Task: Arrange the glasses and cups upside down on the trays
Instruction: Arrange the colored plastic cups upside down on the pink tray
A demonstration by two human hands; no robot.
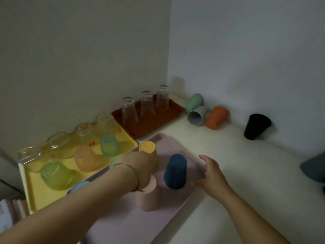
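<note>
- Pink tray (123, 224), nearest the person: five cups stand upside down on it. They are a yellow cup (147, 147), a navy cup (175, 171), a pink cup (152, 198), and a blue cup (80, 186) and a pale cup (114, 162) mostly hidden behind the left arm.
- Left hand (140, 164) covers the yellow cup's lower side. Its fingers are hidden, so I cannot tell whether it grips.
- Right hand (211, 171) is just right of the navy cup, fingers loosely spread and holding nothing.
- Yellow tray (35, 196), to the left: seven glasses upside down. Three are tinted: green glass (56, 176), peach glass (86, 159), teal glass (109, 145). Behind them are four clear glasses (58, 143).
- Brown tray (151, 124), further back: three tall glasses (146, 103) upside down in a row.
- Counter (246, 173): five cups off the trays. A mint cup (194, 102), a grey cup (196, 116) and an orange cup (216, 118) lie together in the corner. A black cup (256, 126) is by the wall and a dark cup (314, 168) at the right edge.
</note>
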